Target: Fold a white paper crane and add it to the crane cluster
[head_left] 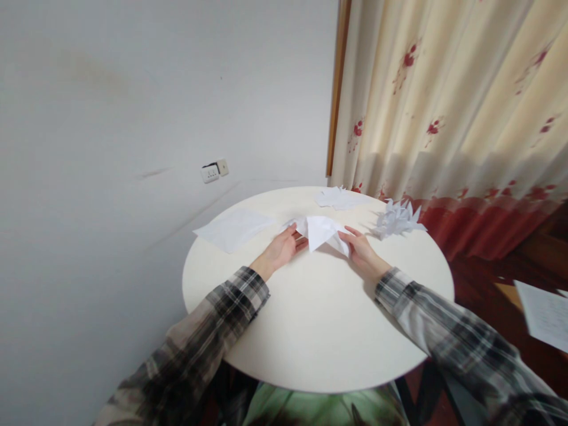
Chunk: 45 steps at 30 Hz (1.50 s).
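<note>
A partly folded sheet of white paper (pixel 322 231) is held just above the middle of the round table, with a pointed flap hanging toward me. My left hand (pixel 284 245) pinches its left side between thumb and fingers. On the opposite side, my right hand (pixel 360 247) grips the paper's right corner, thumb on top. The fingers under the paper are partly hidden. Left of my left hand lies a flat white sheet (pixel 235 229). Beyond my right hand sits a spiky cluster of folded white paper (pixel 397 219).
More white paper pieces (pixel 338 197) lie at the far edge of the white round table (pixel 310 337). A wall with a power socket (pixel 210 173) rises at the left and behind. A flowered curtain (pixel 426 106) hangs at the right, and a printed sheet (pixel 545 313) lies lower right.
</note>
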{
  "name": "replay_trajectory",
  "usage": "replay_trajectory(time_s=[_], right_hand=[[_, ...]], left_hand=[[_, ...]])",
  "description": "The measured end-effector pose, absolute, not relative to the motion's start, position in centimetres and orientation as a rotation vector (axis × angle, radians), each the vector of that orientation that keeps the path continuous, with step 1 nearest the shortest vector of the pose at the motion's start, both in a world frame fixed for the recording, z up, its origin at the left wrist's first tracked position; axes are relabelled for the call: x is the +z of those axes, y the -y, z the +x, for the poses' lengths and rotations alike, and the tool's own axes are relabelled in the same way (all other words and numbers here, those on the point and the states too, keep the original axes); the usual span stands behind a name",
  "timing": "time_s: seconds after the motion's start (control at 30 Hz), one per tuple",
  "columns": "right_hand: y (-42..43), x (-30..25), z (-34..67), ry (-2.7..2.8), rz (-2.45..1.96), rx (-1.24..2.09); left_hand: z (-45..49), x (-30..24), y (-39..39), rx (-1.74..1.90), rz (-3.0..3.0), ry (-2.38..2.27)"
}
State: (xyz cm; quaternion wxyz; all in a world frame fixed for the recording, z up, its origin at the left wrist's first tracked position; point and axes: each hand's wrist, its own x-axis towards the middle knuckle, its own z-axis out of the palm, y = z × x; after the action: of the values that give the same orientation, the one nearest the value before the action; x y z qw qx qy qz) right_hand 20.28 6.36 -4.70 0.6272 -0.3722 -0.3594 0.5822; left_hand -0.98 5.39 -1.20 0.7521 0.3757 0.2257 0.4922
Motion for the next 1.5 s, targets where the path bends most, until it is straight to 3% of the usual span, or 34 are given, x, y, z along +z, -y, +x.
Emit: replay_trajectory(time_s=[0.37, 1.03, 1.33, 1.5], right_hand=[[-6.8, -5.3, 20.4, 0.814, -0.985, 1.216], [-6.4, -5.0, 20.5, 1.003, -1.284, 1.037], [-6.7, -5.2, 20.6, 0.942, -1.249, 1.003], [-6.5, -4.9, 20.4, 0.833, -1.031, 1.098]], left_hand=[[-0.8, -1.5, -6.5, 1.185, 0.757, -0.869], [-3.0, -3.6, -7.9, 1.424, 1.202, -1.472], [-3.3, -3.3, -7.8, 1.277, 1.232, -1.44], [-2.4, -2.5, -6.8, 1.077, 0.925, -0.955]])
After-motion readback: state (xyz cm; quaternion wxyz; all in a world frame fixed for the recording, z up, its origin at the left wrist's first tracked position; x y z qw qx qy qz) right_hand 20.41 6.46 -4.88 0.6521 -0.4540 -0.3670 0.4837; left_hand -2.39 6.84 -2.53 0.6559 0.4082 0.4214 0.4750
